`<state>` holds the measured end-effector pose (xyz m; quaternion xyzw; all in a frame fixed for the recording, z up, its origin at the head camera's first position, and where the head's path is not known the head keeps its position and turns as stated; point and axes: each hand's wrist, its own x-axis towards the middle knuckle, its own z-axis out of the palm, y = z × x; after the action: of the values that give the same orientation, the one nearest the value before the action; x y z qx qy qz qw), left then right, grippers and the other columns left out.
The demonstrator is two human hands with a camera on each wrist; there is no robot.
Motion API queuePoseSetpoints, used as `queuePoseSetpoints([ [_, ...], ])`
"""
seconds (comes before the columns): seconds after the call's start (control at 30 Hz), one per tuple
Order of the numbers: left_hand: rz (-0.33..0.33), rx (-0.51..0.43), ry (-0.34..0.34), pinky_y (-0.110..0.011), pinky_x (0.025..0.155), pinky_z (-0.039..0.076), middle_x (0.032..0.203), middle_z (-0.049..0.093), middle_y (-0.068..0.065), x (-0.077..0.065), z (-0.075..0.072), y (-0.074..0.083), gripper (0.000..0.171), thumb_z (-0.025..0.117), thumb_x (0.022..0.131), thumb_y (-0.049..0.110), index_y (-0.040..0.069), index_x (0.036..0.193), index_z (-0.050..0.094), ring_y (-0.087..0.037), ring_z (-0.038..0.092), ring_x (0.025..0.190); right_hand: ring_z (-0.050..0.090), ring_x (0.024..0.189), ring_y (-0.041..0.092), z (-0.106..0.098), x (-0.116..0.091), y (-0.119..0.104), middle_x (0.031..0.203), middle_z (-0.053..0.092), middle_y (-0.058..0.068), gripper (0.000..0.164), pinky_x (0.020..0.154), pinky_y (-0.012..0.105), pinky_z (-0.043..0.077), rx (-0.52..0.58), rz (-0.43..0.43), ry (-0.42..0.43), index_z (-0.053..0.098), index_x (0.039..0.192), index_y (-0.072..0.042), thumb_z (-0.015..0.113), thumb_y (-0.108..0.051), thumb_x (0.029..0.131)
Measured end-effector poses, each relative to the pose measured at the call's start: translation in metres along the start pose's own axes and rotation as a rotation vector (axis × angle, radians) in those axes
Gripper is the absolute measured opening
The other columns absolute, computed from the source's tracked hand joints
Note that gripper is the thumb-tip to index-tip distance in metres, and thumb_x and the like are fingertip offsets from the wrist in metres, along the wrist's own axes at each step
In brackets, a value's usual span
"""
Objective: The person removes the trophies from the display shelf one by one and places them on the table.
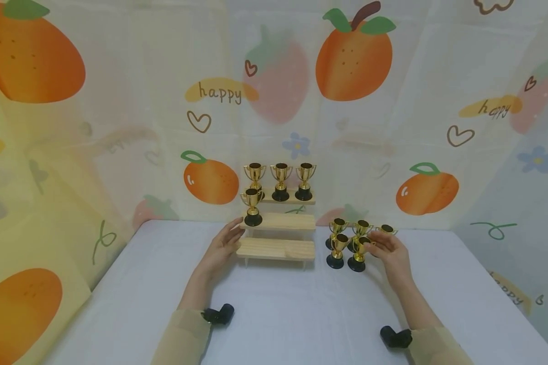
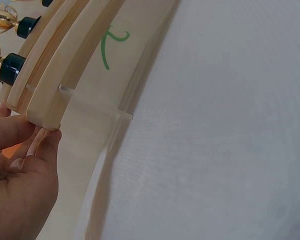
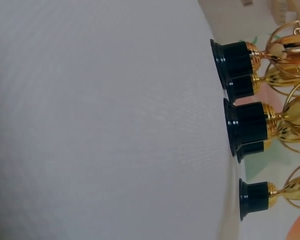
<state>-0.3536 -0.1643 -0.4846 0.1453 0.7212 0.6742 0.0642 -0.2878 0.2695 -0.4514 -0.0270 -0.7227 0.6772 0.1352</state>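
A tiered wooden shelf stands at the table's far edge on clear supports. My left hand holds its left end; in the left wrist view the thumb and fingers pinch the end of the wooden board. One gold trophy with a black base stands at the left of the middle tier. Right of the shelf, my right hand has its thumb and fingertips at the right handle of the front-right trophy. That trophy stands upright, its black base on the table.
Three more trophies stand along the top tier. Around the front-right trophy are a front-left trophy and others behind, including a far-right trophy partly hidden by my right hand. A white cloth covers the table; a printed curtain hangs behind.
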Motion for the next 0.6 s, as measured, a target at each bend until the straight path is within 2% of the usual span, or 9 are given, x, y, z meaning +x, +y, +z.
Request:
queuePoseSetpoints([
  [0.2, 0.004, -0.007, -0.01, -0.05, 0.121, 0.027, 0.164, 0.024, -0.018, -0.001, 0.0, 0.0, 0.066, 0.047, 0.098, -0.004, 0.022, 0.155, 0.029, -0.034, 0.026, 0.153, 0.066, 0.096, -0.005, 0.002, 0.005, -0.004, 0.101, 0.069, -0.018, 0.046, 0.08, 0.009, 0.056, 0.019, -0.008, 0.055, 0.054, 0.126, 0.006, 0.073, -0.009, 0.088],
  [0.37, 0.0, -0.008, 0.002, -0.05, 0.122, 0.027, 0.163, 0.025, -0.018, -0.002, -0.001, -0.001, 0.066, 0.048, 0.097, -0.004, 0.022, 0.155, 0.03, -0.034, 0.027, 0.153, 0.067, 0.096, -0.002, 0.005, 0.008, -0.01, 0.099, 0.071, -0.017, 0.042, 0.079, 0.008, 0.055, 0.039, -0.019, 0.136, 0.057, 0.124, 0.005, 0.074, -0.007, 0.086],
  [0.6, 0.001, -0.018, -0.013, -0.045, 0.119, 0.032, 0.163, 0.026, -0.019, 0.001, -0.001, -0.003, 0.065, 0.048, 0.098, -0.004, 0.021, 0.155, 0.03, -0.034, 0.027, 0.152, 0.069, 0.09, -0.001, 0.014, 0.006, -0.022, 0.091, 0.073, -0.015, 0.034, 0.078, 0.008, 0.055, 0.186, -0.068, 0.252, 0.06, 0.115, 0.007, 0.073, 0.003, 0.084],
])
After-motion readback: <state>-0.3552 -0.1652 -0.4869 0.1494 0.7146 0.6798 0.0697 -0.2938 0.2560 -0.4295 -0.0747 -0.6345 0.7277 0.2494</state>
